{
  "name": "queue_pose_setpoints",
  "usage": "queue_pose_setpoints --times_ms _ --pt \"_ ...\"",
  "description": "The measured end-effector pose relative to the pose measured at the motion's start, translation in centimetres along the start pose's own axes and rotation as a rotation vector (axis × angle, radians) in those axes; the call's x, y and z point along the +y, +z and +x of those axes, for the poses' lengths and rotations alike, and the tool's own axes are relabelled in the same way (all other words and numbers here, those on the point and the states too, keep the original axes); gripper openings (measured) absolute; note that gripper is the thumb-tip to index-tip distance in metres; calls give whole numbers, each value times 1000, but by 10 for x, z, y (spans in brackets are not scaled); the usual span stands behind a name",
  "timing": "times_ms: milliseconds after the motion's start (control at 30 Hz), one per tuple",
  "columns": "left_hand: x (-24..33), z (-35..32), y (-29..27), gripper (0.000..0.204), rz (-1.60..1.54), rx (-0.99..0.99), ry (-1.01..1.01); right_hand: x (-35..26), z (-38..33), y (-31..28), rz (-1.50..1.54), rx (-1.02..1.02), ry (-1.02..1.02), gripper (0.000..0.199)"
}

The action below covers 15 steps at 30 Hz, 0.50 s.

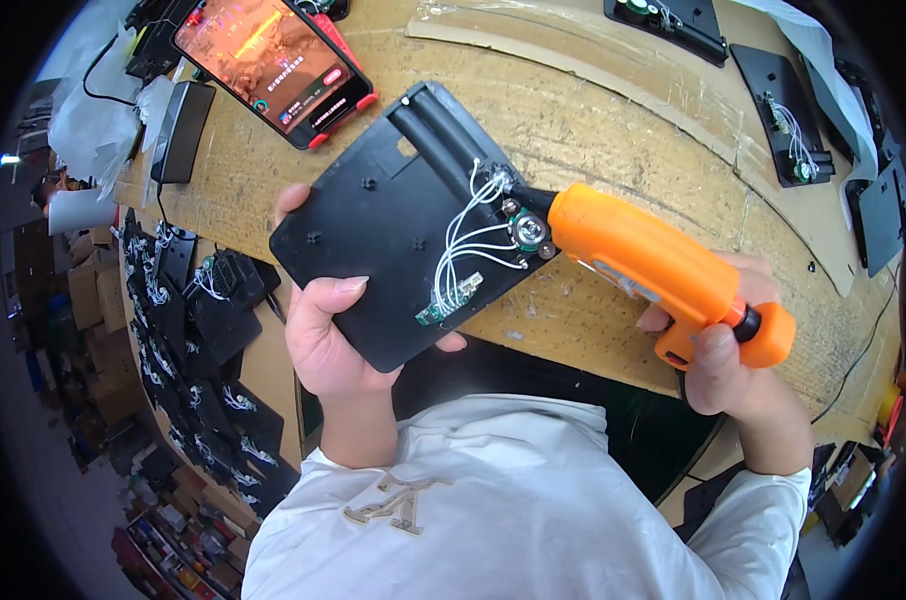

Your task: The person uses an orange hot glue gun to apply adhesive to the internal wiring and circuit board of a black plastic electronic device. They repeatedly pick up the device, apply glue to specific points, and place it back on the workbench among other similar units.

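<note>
My left hand grips a flat black plastic panel by its lower left edge, tilted above the table. A bundle of white wires runs across the panel from a small green circuit board to a round metallic part at the right corner. My right hand is wrapped round the handle of an orange glue gun. The gun's black nozzle points at the panel's right corner, where the wires gather; whether its tip touches there I cannot tell.
A phone with a lit screen leans in a red stand at the back left, beside a black box. Similar wired black panels lie at the back right, and several more are stacked at the left. Cardboard lies along the back.
</note>
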<state>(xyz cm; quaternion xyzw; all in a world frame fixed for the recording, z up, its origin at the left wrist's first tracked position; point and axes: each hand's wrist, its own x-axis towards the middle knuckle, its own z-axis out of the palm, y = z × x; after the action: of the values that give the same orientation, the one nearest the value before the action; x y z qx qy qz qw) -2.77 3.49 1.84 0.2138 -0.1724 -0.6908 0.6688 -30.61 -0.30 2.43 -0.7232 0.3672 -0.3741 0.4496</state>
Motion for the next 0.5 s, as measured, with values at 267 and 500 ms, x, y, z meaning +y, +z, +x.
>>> queue_pose_setpoints --times_ms 267,500 --pt "1 0 2 71 27 21 3 7 1 5 -19 5 -72 48" --pt "1 1 1 71 19 -7 10 10 2 8 42 19 -113 48"
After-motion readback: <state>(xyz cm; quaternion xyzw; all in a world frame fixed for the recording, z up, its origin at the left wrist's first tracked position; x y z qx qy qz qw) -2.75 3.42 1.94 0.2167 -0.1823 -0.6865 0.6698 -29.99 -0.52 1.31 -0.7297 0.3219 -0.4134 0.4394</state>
